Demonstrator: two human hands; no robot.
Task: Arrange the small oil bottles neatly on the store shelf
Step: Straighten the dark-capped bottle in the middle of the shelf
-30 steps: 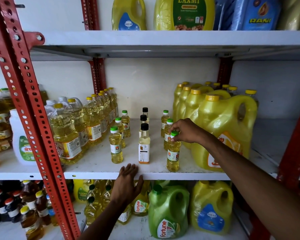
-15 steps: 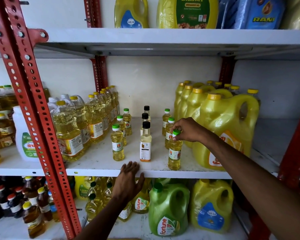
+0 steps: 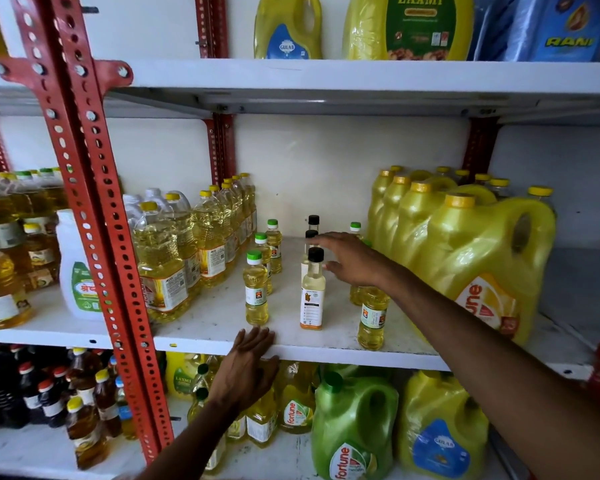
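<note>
The right hand point(image 3: 352, 259) hovers with fingers spread over the black-capped bottles point(image 3: 313, 289), holding nothing; the left hand point(image 3: 246, 368) rests flat, fingers together, on the shelf point(image 3: 326, 353) edge.

Both forearms bare, no sleeves, gloves, rings or watch visible on left hand point(image 3: 245, 370) or right hand point(image 3: 352, 259).

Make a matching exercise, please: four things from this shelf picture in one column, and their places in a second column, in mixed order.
Things:
1. left hand
2. right hand
3. front black-capped bottle
4. green Fortune jug

Places:
A. on the lower shelf
B. middle of the shelf, between the two green-capped rows
C. flat on the shelf's front edge
D. open, reaching over the small bottles

Pairs: 1-C, 2-D, 3-B, 4-A
</note>
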